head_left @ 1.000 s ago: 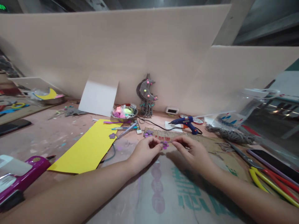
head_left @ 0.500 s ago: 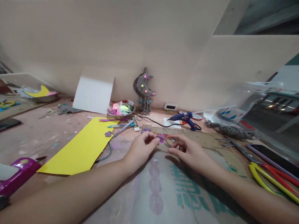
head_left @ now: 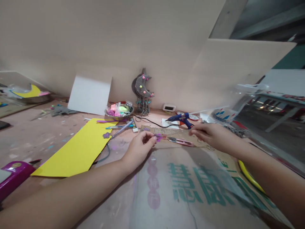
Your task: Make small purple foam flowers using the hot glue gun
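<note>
1. Head view: the left hand (head_left: 140, 147) pinches a small purple flower (head_left: 159, 138) toward the table's (head_left: 22, 138) far edge; fingers cover some petals.
2. Slim, pink-handled metal snips (head_left: 181, 142) lie just right of it.
3. The right hand (head_left: 207, 134) bunches its fingertips near a blue glue gun (head_left: 182, 118); whether they grip anything cannot be told.
4. Its forearm partly hides a smooth, curved yellow handle (head_left: 249, 176).

Left forearm (head_left: 78, 190): bare, slanting in from eight o'clock toward two.
Left hand (head_left: 139, 149): between six and seven o'clock, fingers curled, thumb and forefinger pinched — tips aimed at two.
Right forearm (head_left: 264, 171): bare, entering from four o'clock, angled toward ten.
Right hand (head_left: 212, 133): between three and four, higher than the left, fingers bunched toward nine — thumb contact unclear.
</note>
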Demonstrator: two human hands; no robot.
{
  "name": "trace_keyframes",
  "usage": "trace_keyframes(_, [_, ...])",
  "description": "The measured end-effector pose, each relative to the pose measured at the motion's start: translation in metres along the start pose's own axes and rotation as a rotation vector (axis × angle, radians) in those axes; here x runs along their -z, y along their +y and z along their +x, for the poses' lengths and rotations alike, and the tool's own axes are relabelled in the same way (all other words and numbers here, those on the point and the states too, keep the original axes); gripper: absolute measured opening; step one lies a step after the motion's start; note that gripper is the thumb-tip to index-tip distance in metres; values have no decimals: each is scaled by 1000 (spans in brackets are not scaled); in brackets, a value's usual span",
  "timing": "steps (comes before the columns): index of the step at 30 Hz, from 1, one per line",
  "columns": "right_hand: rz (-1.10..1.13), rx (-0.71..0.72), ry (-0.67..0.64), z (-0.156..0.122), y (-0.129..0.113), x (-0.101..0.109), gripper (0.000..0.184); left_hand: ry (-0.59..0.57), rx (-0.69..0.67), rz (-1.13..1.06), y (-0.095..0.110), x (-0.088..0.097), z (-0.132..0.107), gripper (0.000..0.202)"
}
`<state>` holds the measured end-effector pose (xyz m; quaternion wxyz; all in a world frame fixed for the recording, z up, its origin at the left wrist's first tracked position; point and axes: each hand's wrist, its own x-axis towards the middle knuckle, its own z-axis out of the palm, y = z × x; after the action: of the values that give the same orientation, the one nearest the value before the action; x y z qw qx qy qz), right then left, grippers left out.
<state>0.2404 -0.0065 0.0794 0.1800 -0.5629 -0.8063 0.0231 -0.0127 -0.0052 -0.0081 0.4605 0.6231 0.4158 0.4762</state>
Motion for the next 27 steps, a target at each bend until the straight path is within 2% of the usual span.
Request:
trace_keyframes(3, [-45, 30, 136, -8, -24, 13, 32, -10, -14, -17, 1, 0, -1, 21])
trace_keyframes(4, [-38, 27, 141, -12, -31, 19, 33, -10, -22, -25, 2, 0, -1, 21])
trace_keyframes(5, [-23, 25, 89, -16, -36, 24, 33, -8, -30, -29, 3, 0, -1, 21])
trace_keyframes(8, [15, 34, -217, -24, -42, 32, 36, -2, -28, -10, 4, 1, -2, 21])
trace_keyframes(9, [17, 26, -251, -25, -42, 30, 36, -4, -21, 0, 4, 1, -2, 21])
trace_keyframes(11, [54, -13, -165, -22, -42, 18, 35, -9, -7, 20, 4, 1, -2, 21])
trace_keyframes(13, [195, -65, -50, -17, -43, -4, 34, -13, -7, 36, 4, 1, -2, 20])
trace_keyframes(15, [438, -154, -83, -12, -48, -31, 41, -9, -12, 52, 3, 1, -2, 20])
trace_keyframes(17, [695, -238, -172, -10, -53, -56, 52, -4, -15, 59, 2, 0, -1, 20])
trace_keyframes(20, [970, -279, -207, -11, -58, -80, 54, -8, -18, 62, 2, -1, -1, 19])
trace_keyframes(23, [1002, -274, -187, -15, -60, -86, 49, -3, -18, 64, 4, -1, -2, 19])
trace_keyframes(27, [731, -173, -15, -19, -59, -81, 21, -15, -11, 67, 5, -1, -2, 19])
